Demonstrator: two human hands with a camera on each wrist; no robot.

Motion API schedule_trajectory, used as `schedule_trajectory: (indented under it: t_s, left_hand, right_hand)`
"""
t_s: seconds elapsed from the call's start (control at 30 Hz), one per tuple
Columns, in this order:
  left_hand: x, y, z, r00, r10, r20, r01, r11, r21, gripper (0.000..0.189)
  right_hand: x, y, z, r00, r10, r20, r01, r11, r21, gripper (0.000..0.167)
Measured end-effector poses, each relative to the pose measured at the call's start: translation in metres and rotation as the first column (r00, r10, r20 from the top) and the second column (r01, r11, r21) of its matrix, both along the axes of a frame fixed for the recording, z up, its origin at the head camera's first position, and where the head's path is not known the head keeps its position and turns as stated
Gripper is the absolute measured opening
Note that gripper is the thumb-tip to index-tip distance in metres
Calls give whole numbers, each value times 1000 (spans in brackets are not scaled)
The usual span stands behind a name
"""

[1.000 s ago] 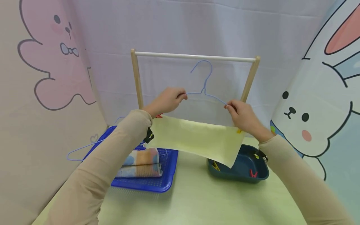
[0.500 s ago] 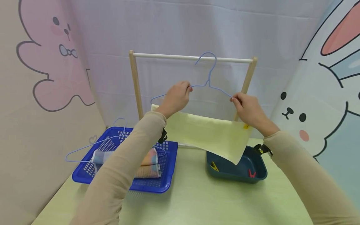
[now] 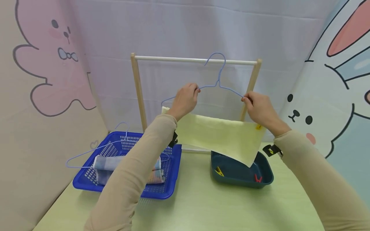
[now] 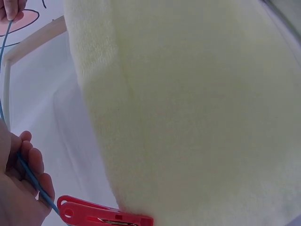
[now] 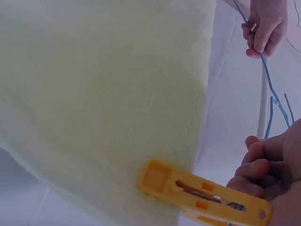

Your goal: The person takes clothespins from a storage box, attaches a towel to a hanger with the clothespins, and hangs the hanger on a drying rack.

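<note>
A blue wire clothes hanger [image 3: 218,82] is held up in front of the rack, its hook overlapping the white top bar [image 3: 173,59] in the head view. My left hand [image 3: 186,99] grips the hanger's left shoulder, and my right hand [image 3: 260,107] pinches the right one. Below the hanger hangs a pale yellow towel [image 3: 219,134]. A red clothespin [image 4: 101,215] fastens its left corner, seen in the left wrist view. In the right wrist view, an orange-yellow clothespin [image 5: 207,190] clips the other corner. My left forearm hides part of the towel.
On the table [image 3: 196,205], a blue basket [image 3: 173,179] holds folded patterned towels [image 3: 107,162], with another blue hanger [image 3: 81,156] lying over it. At right stands a dark teal tub [image 3: 241,183] containing a yellow clothespin [image 3: 219,171] and a red clothespin [image 3: 258,178].
Both hands have raised the hanger and towel and carried them rightward. The hook, earlier below the bar in the head view, now reaches above it. More of the basket shows.
</note>
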State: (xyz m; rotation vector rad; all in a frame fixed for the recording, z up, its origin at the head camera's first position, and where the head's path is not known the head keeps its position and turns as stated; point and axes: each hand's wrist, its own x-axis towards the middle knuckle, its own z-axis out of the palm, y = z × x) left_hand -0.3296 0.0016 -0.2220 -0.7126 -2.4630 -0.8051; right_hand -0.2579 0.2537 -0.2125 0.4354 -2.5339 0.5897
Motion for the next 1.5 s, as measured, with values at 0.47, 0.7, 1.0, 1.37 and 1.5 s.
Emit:
schedule_trajectory:
  t_s: [0.47,0.7,1.0,1.37,1.5]
  left_hand:
    - [-6,-6,2,1000,-3,20,4,999,-33,21]
    - [-12,-8,3,1000,6,20,-5,999,-46,22]
    - [-18,-10,0,999,42,21,-41,998,-37,21]
    - [-16,-5,3,994,66,89,-70,997,41,21]
    - [-19,-1,6,995,86,54,-89,995,52,23]
  right_hand:
    - [0,11,8,992,-34,125,34,999,3,31]
    - [-2,17,14,983,-66,170,64,998,15,33]
    - [-3,28,19,974,-104,200,101,995,27,35]
    - [-2,32,24,965,-123,233,116,992,41,36]
    - [-2,32,27,961,-141,240,133,990,47,38]
